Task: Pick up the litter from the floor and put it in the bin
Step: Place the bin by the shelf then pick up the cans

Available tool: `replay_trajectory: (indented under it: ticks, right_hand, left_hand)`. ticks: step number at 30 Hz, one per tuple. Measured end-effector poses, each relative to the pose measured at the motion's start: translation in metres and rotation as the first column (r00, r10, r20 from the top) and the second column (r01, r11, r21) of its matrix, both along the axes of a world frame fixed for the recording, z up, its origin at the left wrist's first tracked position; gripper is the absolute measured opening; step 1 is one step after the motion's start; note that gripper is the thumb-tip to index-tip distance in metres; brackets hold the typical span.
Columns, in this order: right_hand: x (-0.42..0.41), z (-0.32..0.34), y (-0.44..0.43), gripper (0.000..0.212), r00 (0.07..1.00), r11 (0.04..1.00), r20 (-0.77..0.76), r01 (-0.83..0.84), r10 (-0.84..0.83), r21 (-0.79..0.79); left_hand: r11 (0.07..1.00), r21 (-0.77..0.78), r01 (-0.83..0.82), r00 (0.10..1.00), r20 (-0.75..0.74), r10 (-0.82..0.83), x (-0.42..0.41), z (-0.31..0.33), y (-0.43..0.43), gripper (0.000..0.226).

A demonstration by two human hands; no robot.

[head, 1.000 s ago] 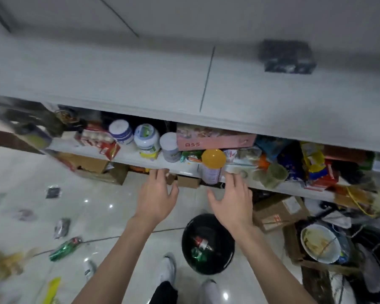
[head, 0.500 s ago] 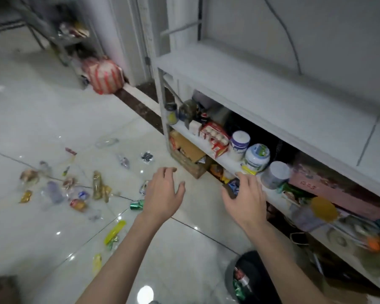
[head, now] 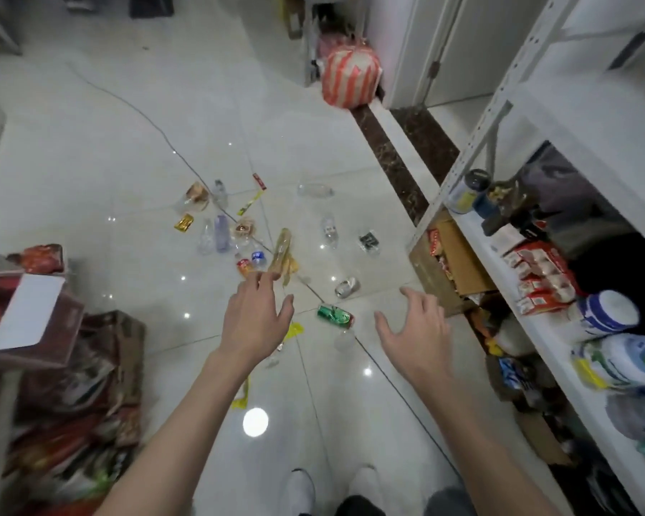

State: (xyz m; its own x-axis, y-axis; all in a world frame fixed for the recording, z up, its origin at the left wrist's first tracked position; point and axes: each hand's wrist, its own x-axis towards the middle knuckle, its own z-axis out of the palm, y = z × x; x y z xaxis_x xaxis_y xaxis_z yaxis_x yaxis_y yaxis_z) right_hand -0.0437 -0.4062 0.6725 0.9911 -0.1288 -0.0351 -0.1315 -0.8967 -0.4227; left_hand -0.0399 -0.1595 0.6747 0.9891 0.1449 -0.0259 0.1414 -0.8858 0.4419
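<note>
Hands empty, fingers spread: left hand and right hand flank the green can on the floor. Can is likely light, thin-walled, prone to roll; grip round its middle.

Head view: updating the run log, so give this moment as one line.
left hand open, empty | right hand open, empty | green can on floor between hands | litter scattered beyond

Dim, cool light; ceiling-lamp glare on floor; edges blurred, bowed.
</note>
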Motion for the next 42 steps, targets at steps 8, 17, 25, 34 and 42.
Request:
replay_trajectory:
  ticks: [8, 17, 25, 34, 42]
  right_hand:
    - [0.079, -0.054, 0.088, 0.059, 0.972, 0.975, -0.083, -0.219, 0.222, 0.039]
    - [0.193, -0.141, 0.156, 0.063, 0.899, 0.907, -0.122, -0.419, 0.420, 0.034]
    - [0.247, -0.244, 0.197, 0.064, 0.850, 0.869, -0.207, -0.494, 0.484, 0.001]
    - [0.288, -0.408, 0.264, 0.066, 0.823, 0.851, -0.250, -0.525, 0.511, 0.011]
    - [0.330, -0.583, 0.327, 0.069, 0.809, 0.831, -0.224, -0.556, 0.544, 0.010]
  left_hand:
    - [0.969, -0.010, -0.245, 0.965, -0.097, 0.243, 0.015, -0.051, 0.090, 0.045]
    - [0.903, 0.010, -0.430, 0.892, -0.145, 0.427, 0.089, -0.126, 0.138, 0.045]
    - [0.880, 0.023, -0.474, 0.856, -0.223, 0.467, 0.150, -0.224, 0.164, 0.047]
    - [0.901, 0.051, -0.431, 0.871, -0.236, 0.430, 0.237, -0.387, 0.229, 0.049]
    - [0.920, -0.007, -0.392, 0.895, -0.235, 0.379, 0.294, -0.570, 0.289, 0.053]
